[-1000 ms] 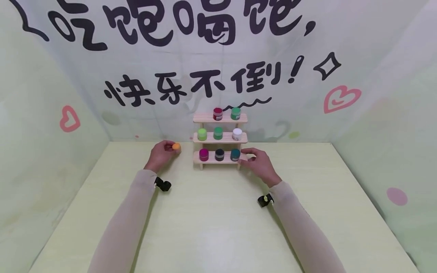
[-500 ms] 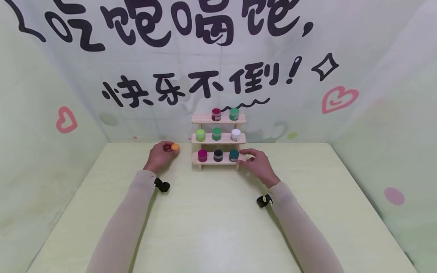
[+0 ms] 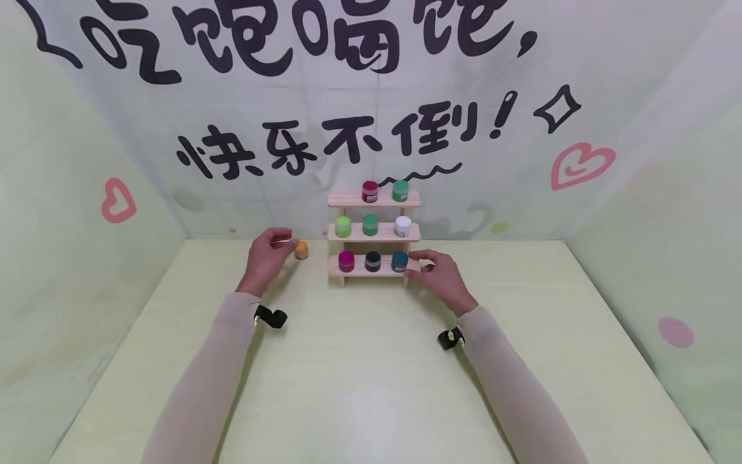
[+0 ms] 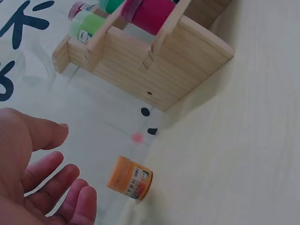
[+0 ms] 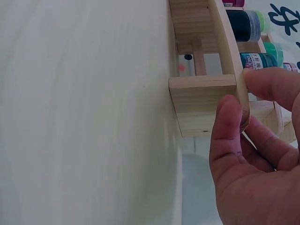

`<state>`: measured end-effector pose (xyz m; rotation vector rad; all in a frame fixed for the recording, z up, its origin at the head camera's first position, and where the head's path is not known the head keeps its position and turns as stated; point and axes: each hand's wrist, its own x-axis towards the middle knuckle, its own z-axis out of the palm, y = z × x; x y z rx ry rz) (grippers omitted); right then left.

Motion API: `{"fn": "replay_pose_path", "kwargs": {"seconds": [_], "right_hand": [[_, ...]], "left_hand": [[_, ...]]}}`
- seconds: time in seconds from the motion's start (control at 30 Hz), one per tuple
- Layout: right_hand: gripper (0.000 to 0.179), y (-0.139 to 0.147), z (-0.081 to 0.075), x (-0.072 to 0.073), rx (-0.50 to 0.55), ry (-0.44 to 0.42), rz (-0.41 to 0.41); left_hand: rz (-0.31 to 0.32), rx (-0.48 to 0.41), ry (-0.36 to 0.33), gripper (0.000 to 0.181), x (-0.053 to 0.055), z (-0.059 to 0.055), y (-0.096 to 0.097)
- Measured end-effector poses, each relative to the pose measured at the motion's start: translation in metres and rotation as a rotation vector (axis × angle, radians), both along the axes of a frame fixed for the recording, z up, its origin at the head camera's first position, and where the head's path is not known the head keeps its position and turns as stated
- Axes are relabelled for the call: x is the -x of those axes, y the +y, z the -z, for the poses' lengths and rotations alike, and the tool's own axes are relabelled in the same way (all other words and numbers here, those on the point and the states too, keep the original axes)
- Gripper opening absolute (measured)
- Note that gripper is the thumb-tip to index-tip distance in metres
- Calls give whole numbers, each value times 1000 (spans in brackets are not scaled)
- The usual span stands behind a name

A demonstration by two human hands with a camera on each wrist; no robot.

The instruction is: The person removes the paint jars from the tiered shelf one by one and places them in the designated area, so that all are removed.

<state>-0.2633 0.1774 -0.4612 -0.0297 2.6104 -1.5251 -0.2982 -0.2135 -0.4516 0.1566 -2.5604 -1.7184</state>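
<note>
The left hand (image 3: 263, 261) has its thumb and fingers spread, holding nothing; the left wrist view shows a gap between it and the orange jar (image 3: 301, 251). From the head view alone, a fingertip overlaps the jar's edge, so that gap is hard to make out there. The jar stands on the table (image 3: 359, 361), near the left end of the wooden rack (image 3: 344, 199) but apart from it.

The right hand (image 3: 443, 277) pinches the right end of the rack's bottom shelf between thumb and finger. Its remaining fingers are partly hidden behind the board, and its forefinger covers part of the teal jar (image 3: 399, 261) in the right wrist view. Beside that jar stand a black jar (image 3: 373, 261) and a magenta jar (image 3: 346, 261); the magenta one is cut off in both wrist views. The label on the orange jar is too small to read. Both sleeves run out of the head view's bottom edge, and the top line of lettering (image 3: 252, 35) is cropped above.

Half a second ago the left fingers were around the orange jar; now they have come away, leaving more of its side visible. The right hand has kept its place.
</note>
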Motion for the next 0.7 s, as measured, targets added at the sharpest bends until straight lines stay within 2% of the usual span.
{"fn": "replay_pose_path", "kwargs": {"seconds": [0.17, 0.4, 0.53, 0.7], "right_hand": [[51, 0, 0, -1, 8, 0, 1], [52, -3, 1, 4, 44, -15, -19], [52, -5, 6, 6, 74, -42, -19], [48, -8, 7, 6, 147, -58, -15]], "left_hand": [[32, -39, 67, 48, 1, -24, 16], [54, -81, 136, 40, 6, -63, 53], [62, -62, 172, 34, 12, -78, 75], [60, -7, 210, 31, 19, -91, 95]]}}
